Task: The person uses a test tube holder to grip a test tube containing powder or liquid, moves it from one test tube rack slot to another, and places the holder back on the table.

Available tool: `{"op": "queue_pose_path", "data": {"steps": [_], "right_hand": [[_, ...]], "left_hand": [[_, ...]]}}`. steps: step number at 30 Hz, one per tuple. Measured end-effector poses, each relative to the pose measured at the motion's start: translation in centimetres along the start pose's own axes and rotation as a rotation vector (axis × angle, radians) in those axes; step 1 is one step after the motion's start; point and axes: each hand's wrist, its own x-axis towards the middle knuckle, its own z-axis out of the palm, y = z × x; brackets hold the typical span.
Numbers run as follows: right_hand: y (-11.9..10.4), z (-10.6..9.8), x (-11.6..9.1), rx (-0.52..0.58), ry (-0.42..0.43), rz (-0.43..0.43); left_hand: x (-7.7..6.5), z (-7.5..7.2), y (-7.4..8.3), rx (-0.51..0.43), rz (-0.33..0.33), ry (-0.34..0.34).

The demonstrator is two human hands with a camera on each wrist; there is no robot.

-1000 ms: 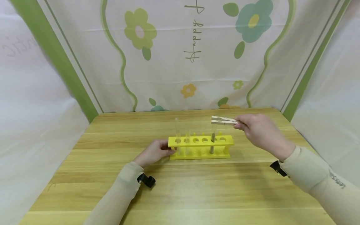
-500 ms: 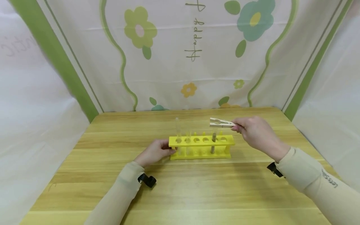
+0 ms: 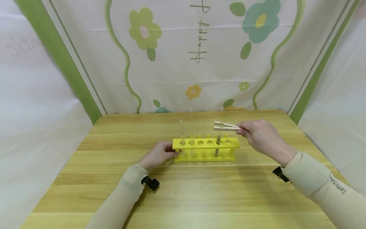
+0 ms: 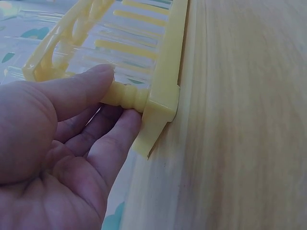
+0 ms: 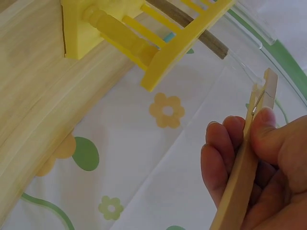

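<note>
A yellow test tube rack (image 3: 204, 159) stands on the wooden table. My left hand (image 3: 160, 155) grips its left end, thumb and fingers around the end post (image 4: 128, 97) in the left wrist view. In my right hand (image 3: 261, 138) is a wooden test tube clamp (image 3: 226, 129), pinched between thumb and fingers. The clamp's tips are at the mouth of a test tube (image 5: 214, 44) with a grey-brown filling, which stands in the rack toward its right end. Two clear test tubes, a taller one (image 3: 182, 129) and a shorter one (image 3: 193, 137), stand at the left end.
The wooden table (image 3: 194, 197) extends around the rack. A white cloth with printed flowers (image 3: 171, 70) hangs behind it, and pale sheets (image 3: 40, 105) close off the sides. A black wrist camera (image 3: 150, 183) sits on the left sleeve.
My right hand has moved slightly left and down, bringing the clamp lower over the filled tube's mouth. My left hand keeps its grip on the rack; the head view has shifted a little.
</note>
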Motion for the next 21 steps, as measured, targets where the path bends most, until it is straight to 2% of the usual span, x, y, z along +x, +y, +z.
{"op": "queue_pose_path", "data": {"steps": [5, 21], "right_hand": [[0.0, 0.0, 0.0, -0.003, -0.014, 0.000], [0.2, 1.7, -0.8, 0.004, -0.050, 0.008]], "left_hand": [[0.2, -0.2, -0.6, 0.001, 0.011, -0.014], [0.0, -0.2, -0.2, -0.003, 0.007, -0.023]]}}
